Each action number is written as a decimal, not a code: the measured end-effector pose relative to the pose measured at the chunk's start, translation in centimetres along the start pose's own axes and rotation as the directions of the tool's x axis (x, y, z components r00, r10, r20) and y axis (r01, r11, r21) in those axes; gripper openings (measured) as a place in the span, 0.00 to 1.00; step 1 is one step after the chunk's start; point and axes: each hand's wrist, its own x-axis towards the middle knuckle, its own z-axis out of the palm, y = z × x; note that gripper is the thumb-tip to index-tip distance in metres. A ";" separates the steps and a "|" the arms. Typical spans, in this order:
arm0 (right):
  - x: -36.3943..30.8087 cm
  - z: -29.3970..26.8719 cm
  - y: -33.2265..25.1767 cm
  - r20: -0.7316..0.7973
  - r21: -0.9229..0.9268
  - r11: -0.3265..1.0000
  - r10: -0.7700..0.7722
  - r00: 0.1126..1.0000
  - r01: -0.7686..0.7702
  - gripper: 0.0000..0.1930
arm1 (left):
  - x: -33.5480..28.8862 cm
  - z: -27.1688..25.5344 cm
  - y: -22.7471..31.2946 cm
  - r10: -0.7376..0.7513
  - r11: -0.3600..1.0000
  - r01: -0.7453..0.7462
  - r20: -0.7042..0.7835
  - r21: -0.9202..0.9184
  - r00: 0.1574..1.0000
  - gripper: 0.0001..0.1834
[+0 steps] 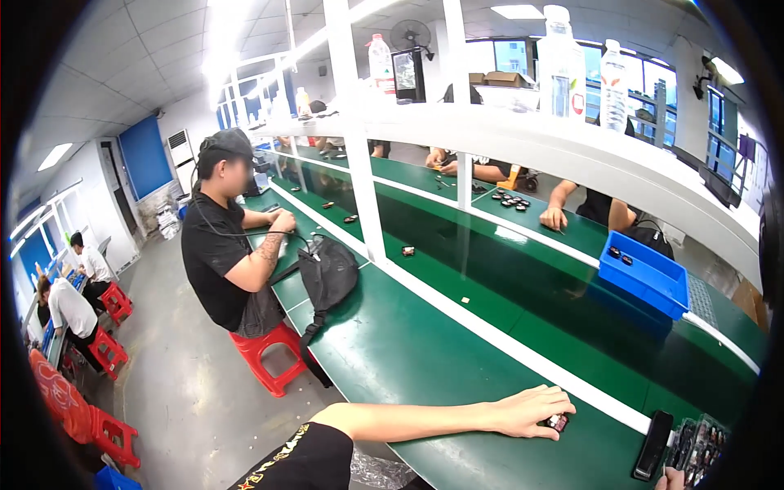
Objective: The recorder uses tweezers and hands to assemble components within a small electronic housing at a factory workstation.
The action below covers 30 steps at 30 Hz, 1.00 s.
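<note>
Left hand point(531, 411) lies palm-down on the green bench point(425, 359), fingers curled over a small dark component point(558, 422); right hand point(671, 480) barely visible at the frame edge, grip indeterminate; black phone point(652, 445) just above it.

Black sleeve point(306, 457), yellow-red print, bare forearm

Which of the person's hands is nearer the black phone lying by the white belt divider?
The right. The right hand shows only at the lower edge, just beside the black phone. The left hand rests further left, covering a small dark part.
</note>
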 end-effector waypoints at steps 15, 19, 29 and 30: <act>4.4 18.2 -5.0 0.238 0.659 0.733 0.009 0.971 -0.168 0.10 | -0.4 -1.4 0.4 -0.041 0.999 0.041 0.022 -0.004 0.999 0.27; 3.9 17.0 -5.4 0.406 0.704 0.563 0.181 0.896 -0.433 0.12 | -0.4 -1.0 0.3 0.029 0.996 -0.030 0.008 0.081 1.000 0.27; 5.8 17.6 -7.4 0.234 0.626 0.762 0.023 0.972 -0.168 0.05 | 0.1 -2.9 -0.1 -0.084 0.996 0.085 0.081 -0.011 0.993 0.25; 5.7 17.6 -7.4 0.235 0.610 0.780 -0.009 0.972 -0.140 0.04 | 0.4 -2.6 -0.1 -0.082 0.996 0.084 0.089 -0.013 0.993 0.25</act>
